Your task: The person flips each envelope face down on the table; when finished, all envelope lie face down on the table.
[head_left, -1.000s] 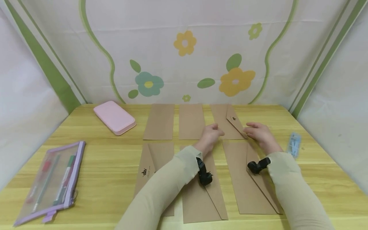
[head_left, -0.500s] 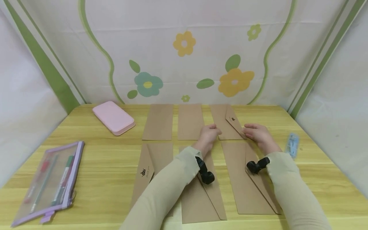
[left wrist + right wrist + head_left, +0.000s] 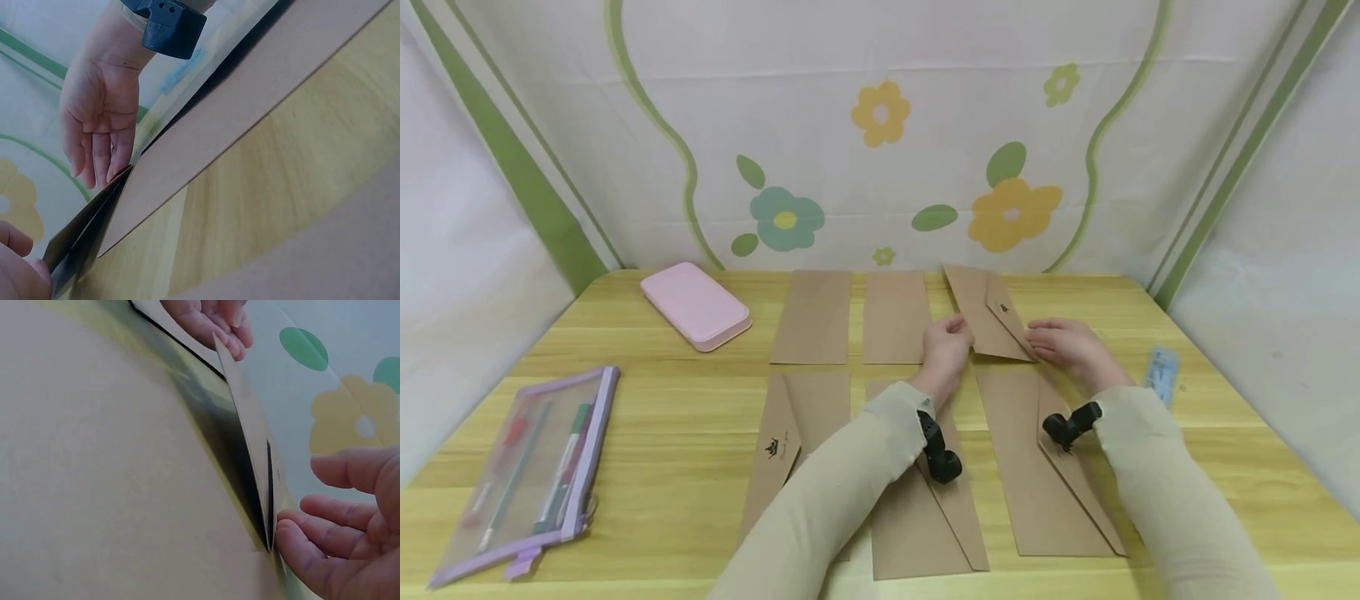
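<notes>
In the head view a brown kraft envelope with a pointed flap and small crown print lies at the back right, its left side raised off the table. My left hand pinches that raised left edge. At the envelope's lower right corner is my right hand, its fingers loosely bent and fingertips touching the edge. The right wrist view shows the envelope tilted, with a dark gap beneath it. There the right hand's thumb stands apart from the paper. In the left wrist view the right hand has extended fingers.
Two plain envelopes lie left of the raised one. A front row holds three more with flaps, including one at right. A pink case, a clear zip pouch with pens, and a small blue packet lie around them.
The left side of the back right envelope has risen off the table, its near edge now tilted. My left hand has come up slightly with it. The right hand has barely shifted.
</notes>
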Demonstrator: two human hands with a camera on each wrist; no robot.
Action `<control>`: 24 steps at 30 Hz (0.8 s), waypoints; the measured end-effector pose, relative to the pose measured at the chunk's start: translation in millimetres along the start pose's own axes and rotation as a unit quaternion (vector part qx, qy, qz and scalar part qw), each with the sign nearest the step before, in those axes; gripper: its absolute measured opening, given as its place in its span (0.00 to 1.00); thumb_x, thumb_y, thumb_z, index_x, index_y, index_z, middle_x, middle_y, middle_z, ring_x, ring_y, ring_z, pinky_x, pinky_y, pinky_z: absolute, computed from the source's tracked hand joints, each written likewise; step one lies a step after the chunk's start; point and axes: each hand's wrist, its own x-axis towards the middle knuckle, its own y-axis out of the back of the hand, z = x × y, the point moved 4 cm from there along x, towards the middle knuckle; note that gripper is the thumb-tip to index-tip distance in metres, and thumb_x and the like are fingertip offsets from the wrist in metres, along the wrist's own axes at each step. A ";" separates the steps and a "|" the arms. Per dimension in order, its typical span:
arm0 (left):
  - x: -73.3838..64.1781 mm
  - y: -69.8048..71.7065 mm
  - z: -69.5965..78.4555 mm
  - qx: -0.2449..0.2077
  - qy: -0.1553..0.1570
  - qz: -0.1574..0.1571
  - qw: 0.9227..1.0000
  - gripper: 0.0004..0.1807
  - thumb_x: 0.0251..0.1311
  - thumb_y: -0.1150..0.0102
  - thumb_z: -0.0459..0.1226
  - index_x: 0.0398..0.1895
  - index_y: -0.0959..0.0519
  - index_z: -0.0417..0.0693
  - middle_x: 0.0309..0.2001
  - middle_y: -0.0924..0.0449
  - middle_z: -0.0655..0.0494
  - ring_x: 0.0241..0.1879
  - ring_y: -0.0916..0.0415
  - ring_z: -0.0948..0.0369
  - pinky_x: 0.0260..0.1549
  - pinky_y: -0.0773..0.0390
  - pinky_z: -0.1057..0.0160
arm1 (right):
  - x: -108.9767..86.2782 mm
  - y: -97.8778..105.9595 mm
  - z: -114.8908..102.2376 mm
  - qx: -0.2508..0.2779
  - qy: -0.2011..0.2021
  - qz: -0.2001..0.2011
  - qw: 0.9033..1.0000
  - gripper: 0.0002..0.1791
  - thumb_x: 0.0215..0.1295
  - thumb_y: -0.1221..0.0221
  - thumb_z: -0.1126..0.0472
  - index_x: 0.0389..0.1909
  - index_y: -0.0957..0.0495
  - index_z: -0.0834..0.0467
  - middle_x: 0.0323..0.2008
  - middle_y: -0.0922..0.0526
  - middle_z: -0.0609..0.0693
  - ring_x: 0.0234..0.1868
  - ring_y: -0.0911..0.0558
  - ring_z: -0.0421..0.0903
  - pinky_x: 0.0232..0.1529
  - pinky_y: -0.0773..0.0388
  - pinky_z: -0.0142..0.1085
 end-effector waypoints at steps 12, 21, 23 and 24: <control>3.3 19.4 6.1 -0.036 -0.044 0.038 0.998 0.25 0.49 0.52 0.17 0.53 0.25 0.35 0.47 0.24 0.47 0.48 0.27 0.58 0.46 0.25 0.68 | 8.8 -21.7 -9.3 0.043 0.000 -0.031 0.999 0.32 0.71 0.55 0.61 0.68 0.55 0.73 0.66 0.45 0.71 0.46 0.24 0.32 0.58 0.31 0.32; 1.2 39.4 15.2 -0.048 -0.043 0.039 0.997 0.24 0.52 0.51 0.18 0.55 0.27 0.36 0.50 0.25 0.47 0.50 0.28 0.57 0.46 0.25 0.67 | 14.0 -40.9 -18.9 0.044 0.006 -0.051 0.998 0.31 0.71 0.58 0.63 0.68 0.56 0.74 0.65 0.43 0.71 0.62 0.32 0.52 0.61 0.34 0.38; 0.2 44.3 17.2 -0.049 -0.047 0.042 0.997 0.24 0.52 0.51 0.19 0.55 0.27 0.36 0.51 0.25 0.46 0.50 0.28 0.56 0.47 0.25 0.67 | 15.3 -46.9 -20.5 0.048 0.005 -0.056 0.997 0.30 0.71 0.59 0.64 0.68 0.56 0.74 0.65 0.43 0.72 0.63 0.33 0.53 0.61 0.35 0.39; -0.4 46.4 18.4 -0.049 -0.048 0.043 0.997 0.24 0.52 0.51 0.18 0.55 0.27 0.36 0.51 0.25 0.46 0.51 0.29 0.56 0.47 0.25 0.66 | 16.2 -49.4 -21.1 0.051 0.003 -0.057 0.997 0.30 0.71 0.59 0.64 0.68 0.55 0.74 0.65 0.43 0.72 0.63 0.33 0.54 0.61 0.35 0.39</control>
